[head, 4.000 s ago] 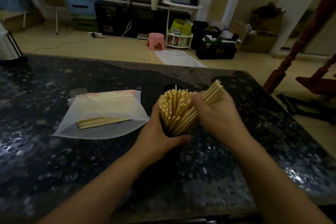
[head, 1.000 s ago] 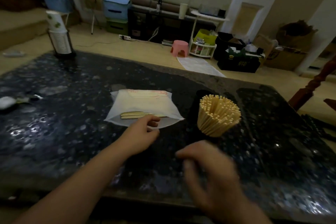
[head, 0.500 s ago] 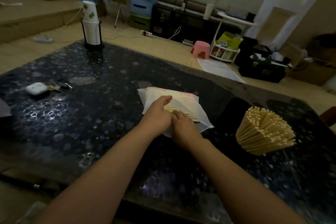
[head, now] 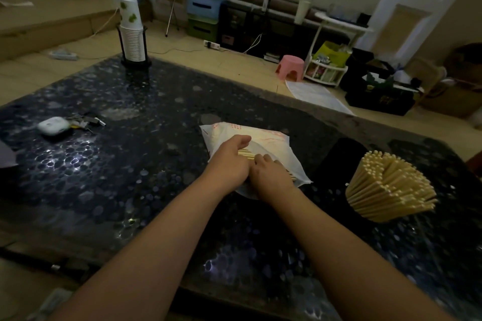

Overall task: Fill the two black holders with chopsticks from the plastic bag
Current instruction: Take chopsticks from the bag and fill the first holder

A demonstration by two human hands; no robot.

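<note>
Last chopsticks being gathered from the bag at mid-desk.

At far left on the desk [head: 104, 190] a small white case [head: 53, 125] and a cup stack [head: 131, 34] lie well clear of the work. The left hand [head: 229, 161] is pressed flat on the bag [head: 276, 148], its grip loose over a few chopsticks [head: 246, 155]; the right hand [head: 272, 173], touching it, is curled at the bag's near edge, but whether that grip has closed on the sticks cannot be told. The step would be done best if the bag were pinned by the left hand while the sticks were drawn out together, ends aligned. At right, one holder [head: 341, 161] is barely made out, dark against the desk; the filled bundle [head: 391, 187] hides its own holder entirely. How many sticks remain inside the bag is obscured by both hands.
</note>
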